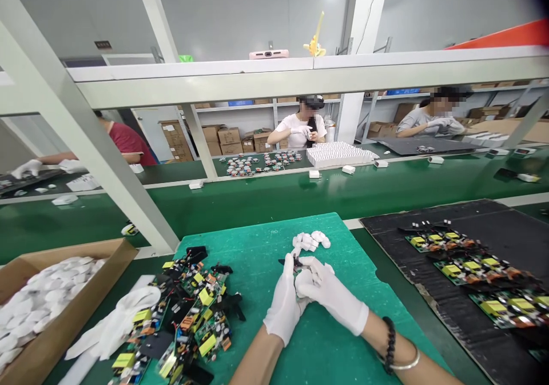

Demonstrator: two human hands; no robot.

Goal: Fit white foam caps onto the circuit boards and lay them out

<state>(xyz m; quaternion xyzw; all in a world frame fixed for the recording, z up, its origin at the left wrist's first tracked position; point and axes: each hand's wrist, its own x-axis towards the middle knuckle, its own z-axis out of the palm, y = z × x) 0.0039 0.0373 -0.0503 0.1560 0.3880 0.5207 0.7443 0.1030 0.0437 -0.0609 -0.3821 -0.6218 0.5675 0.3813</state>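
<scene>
Both my hands wear white gloves and meet over the green work mat. My left hand [284, 302] is closed on a small dark part [295, 262], which pokes out above the fingers and is mostly hidden. My right hand [332, 296] is closed against it, fingers bent inward; what they pinch is hidden. Just beyond my fingertips, several small white plastic pieces [311, 240] lie on the green mat [257, 245]. To the left is a heap of circuit boards [199, 299] with yellow components and black flaps.
A cardboard box [86, 302] of white pieces stands at left, beside a spare white glove [115, 322]. Rows of circuit boards [472, 265] lie on a black board [394, 230] at right. Beyond runs a green conveyor belt [266, 193] carrying white chargers [348, 169]; co-workers sit across it.
</scene>
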